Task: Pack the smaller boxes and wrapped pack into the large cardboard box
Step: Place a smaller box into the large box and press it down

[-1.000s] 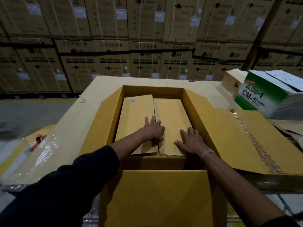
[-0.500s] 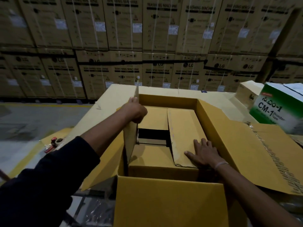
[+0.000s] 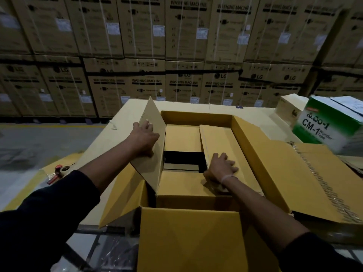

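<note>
Two hands are working inside the large cardboard box (image 3: 261, 154), which sits open on the pale tabletop (image 3: 125, 118) with its outer flaps spread wide. Left hand (image 3: 144, 139) is up against the left inner flap (image 3: 152, 146), fingers fairly straight with the tips over its edge, and that flap stands nearly upright. Right hand (image 3: 221, 169) lies flat, fingers spread, pressing the right inner flap (image 3: 222, 146) down. Between the two hands there's a dark gap (image 3: 183, 160), with a short end flap (image 3: 182, 137) beyond it and another on the near side; what lies inside is too dark to make out. Out past the right hand, a green and white carton (image 3: 324, 126) marked CM-1 sits beside a small plain box (image 3: 288, 108). Behind the left forearm, a red tape dispenser (image 3: 60, 171) lies low down. Far beyond both hands, a wall of stacked washing machine cartons (image 3: 184, 46).
</note>
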`<act>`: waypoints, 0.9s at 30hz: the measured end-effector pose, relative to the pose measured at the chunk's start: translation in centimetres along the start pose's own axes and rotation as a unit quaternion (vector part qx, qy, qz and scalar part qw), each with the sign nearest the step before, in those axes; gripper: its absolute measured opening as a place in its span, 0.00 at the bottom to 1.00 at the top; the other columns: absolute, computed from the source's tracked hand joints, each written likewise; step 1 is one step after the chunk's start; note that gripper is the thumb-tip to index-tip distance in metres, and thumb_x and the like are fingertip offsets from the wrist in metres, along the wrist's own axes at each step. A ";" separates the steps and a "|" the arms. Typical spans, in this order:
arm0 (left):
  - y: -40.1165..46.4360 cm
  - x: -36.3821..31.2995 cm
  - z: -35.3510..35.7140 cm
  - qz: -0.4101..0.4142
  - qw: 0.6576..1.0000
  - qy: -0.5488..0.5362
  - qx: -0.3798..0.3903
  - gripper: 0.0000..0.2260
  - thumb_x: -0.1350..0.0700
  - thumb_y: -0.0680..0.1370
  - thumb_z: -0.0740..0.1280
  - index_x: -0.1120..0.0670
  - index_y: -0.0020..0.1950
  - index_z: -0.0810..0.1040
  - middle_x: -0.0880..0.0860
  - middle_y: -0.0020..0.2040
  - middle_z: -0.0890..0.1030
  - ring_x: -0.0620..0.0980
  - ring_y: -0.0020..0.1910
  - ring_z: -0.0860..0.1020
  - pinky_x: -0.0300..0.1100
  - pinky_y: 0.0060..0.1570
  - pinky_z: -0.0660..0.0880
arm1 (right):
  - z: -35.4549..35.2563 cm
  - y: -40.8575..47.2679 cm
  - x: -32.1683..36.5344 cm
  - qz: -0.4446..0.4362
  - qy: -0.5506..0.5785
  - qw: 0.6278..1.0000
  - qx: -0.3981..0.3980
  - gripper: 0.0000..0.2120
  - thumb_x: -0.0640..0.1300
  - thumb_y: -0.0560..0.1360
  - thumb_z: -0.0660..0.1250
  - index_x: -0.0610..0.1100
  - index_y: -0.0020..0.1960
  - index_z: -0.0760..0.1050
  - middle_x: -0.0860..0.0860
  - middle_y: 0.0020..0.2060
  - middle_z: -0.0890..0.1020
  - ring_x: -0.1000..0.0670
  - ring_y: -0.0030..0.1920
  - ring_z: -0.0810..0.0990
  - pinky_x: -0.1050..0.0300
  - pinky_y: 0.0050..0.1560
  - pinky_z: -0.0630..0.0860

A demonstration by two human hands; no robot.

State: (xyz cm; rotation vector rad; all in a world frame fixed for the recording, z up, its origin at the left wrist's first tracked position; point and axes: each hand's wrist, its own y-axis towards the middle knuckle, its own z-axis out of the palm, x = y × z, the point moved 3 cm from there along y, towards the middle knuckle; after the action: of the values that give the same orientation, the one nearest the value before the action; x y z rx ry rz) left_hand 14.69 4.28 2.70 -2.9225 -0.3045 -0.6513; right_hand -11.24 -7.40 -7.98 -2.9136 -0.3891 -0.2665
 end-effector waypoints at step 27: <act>9.6 -5.3 2.7 -0.067 0.995 0.051 0.061 0.42 0.41 0.77 0.67 0.52 0.84 0.50 0.67 0.82 0.49 0.68 0.81 0.46 0.79 0.67 0.34 | -9.6 2.0 -9.8 0.037 -0.433 0.875 -0.215 0.37 0.60 0.74 0.60 0.42 0.78 0.67 0.33 0.79 0.54 0.28 0.79 0.46 0.27 0.76 0.41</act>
State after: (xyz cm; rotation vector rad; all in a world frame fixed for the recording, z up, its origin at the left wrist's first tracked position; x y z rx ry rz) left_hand 13.23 -5.46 -2.86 -2.7583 -0.5126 -0.7697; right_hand -21.47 -13.71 -1.02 -3.2937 -0.3566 1.1492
